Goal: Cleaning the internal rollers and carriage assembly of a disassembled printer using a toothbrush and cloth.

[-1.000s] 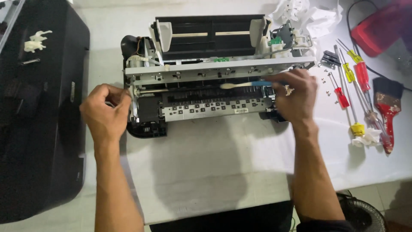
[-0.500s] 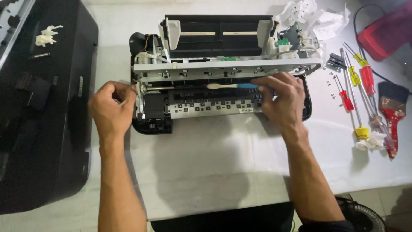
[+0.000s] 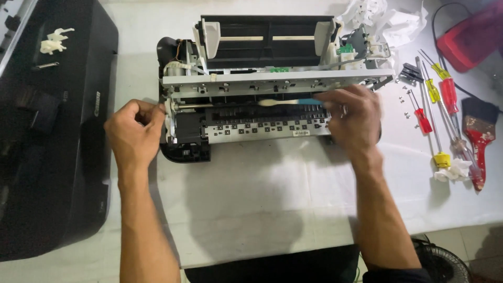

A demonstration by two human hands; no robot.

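Centrally, opened printer [image 3: 262,99], right hand [image 3: 353,118] holding toothbrush [image 3: 291,102], red case [image 3: 471,36] top-right

White label strip [image 3: 301,133] — printer front.

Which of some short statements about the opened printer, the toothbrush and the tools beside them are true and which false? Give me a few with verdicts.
1. The right hand holds a blue-handled toothbrush over the opened grey and black printer chassis. True.
2. The left hand rests on the red-handled paintbrush. False: it grips the chassis's left end.
3. Red and yellow screwdrivers lie right of the chassis. True.
4. The black printer cover lies right of the chassis. False: it lies to the left.
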